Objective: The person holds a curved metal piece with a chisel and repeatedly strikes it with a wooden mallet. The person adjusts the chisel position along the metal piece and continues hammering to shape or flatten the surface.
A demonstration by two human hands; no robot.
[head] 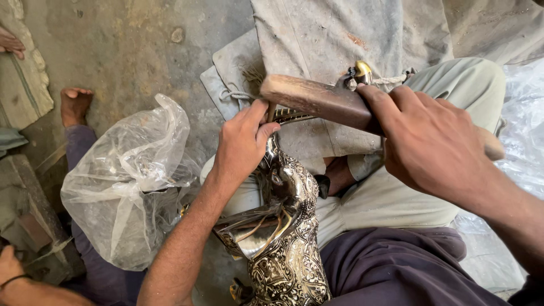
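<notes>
- At nine o'clock lies a crumpled clear plastic bag (122,181) on the floor (130,51); another person's bare foot (73,105) shows beyond it at ten o'clock.
- My left hand (241,144) sits just left of centre, its grip closed around the top of the ornate metal figure (286,238), steadying a thin tool (271,111) or the piece itself; I cannot tell which.
- The figure stands between my knees, running down to six o'clock. Its black and silver patterning already covers most of the body, so I judge the decoration well along, with work left at the upper end.
- My right hand (425,139), at two o'clock, is clamped on a wooden mallet (323,102), whose head hangs just above the left hand.
- Grey cloth (334,34) lies at twelve o'clock.
</notes>
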